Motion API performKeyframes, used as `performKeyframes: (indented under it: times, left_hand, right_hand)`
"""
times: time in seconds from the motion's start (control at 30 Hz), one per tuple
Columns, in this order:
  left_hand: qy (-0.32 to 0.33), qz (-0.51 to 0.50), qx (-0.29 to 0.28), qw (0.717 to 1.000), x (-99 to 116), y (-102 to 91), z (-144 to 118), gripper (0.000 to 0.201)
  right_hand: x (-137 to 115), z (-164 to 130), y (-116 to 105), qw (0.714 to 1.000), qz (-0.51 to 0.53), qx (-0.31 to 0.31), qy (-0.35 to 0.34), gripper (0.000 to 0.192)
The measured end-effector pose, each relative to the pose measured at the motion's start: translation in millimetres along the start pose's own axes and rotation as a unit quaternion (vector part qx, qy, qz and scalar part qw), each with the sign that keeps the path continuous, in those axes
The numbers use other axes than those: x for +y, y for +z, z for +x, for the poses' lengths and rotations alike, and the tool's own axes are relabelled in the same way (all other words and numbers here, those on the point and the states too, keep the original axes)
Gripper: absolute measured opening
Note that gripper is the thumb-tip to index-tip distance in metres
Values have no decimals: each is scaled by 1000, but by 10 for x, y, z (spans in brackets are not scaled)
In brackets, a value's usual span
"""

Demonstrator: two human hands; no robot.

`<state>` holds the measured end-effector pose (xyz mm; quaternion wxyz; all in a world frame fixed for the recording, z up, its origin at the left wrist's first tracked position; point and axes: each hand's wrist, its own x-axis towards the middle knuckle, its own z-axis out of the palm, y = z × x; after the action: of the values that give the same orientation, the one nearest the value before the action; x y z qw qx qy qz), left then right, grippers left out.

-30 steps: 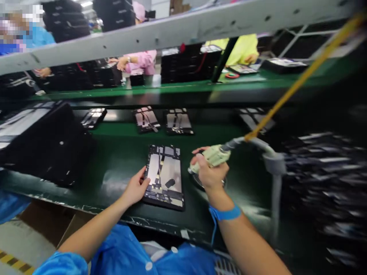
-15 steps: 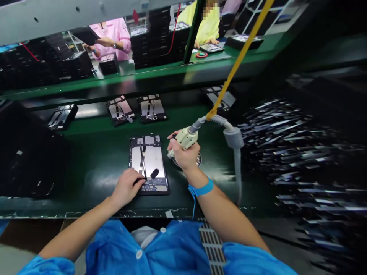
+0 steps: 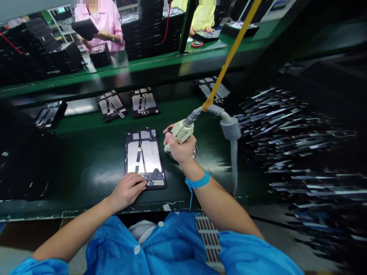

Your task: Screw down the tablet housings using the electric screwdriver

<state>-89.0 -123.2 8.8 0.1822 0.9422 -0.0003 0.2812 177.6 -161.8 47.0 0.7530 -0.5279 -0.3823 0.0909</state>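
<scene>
Green desk (image 3: pixel 94 168) in a factory line: five opened tablets; left hand (image 3: pixel 126 191) presses one (image 3: pixel 145 158), right hand (image 3: pixel 180 147) grips one screwdriver (image 3: pixel 180 131).

green conveyor bench (image 3: pixel 86 160), stacked black trays (image 3: pixel 149 34) beyond, co-workers opposite

Open tablet chassis on the green belt: 5, i.e. 1 in front (image 3: pixel 145 158) w/ 4 further back (image 3: pixel 110 105) (far-right one partly blurred). Electric screwdriver (image 3: pixel 180 131): 1. Small round dish (image 3: pixel 194 152): 1. Blue wrist strap (image 3: pixel 197 181): 1. Co-workers opposite: 2.
</scene>
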Motion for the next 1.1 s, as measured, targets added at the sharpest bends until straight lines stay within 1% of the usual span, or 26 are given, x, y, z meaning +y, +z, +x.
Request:
performKeyframes:
  times: [0.17, 0.3, 0.4, 0.47, 0.63, 0.73, 0.93, 1.1]
  left_hand:
    - [10, 8, -15, 1000, -15, 5, 0, 32]
    - [-7, 22, -5, 1000, 36, 40, -57, 31]
    - [-27, 25, -2, 999, 18, 78, -39, 29]
    - [-35, 14, 5, 999, -55, 110, 32, 27]
    - [-32, 14, 18, 999, -343, 202, 310, 21]
    - [-39, 17, 16, 999, -439, 232, 397, 20]
    - [-51, -11, 4, 999, -413, 207, 403, 23]
    - [-74, -1, -7, 997, -340, 188, 393, 26]
  right_hand:
    - [-14, 3, -8, 1000, 6, 0, 7, 20]
    - [-34, 18, -26, 1000, 15, 9, 12, 20]
    - [-39, 45, -61, 1000, 14, 20, 6, 20]
    - [-36, 70, -97, 1000, 7, 28, -1, 19]
    - [-9, 134, -206, 997, -40, 55, -33, 16]
    - [15, 159, -256, 995, -69, 67, -35, 17]
    - [56, 189, -333, 991, -96, 96, -15, 20]
    - [83, 196, -355, 989, -100, 111, -7, 21]
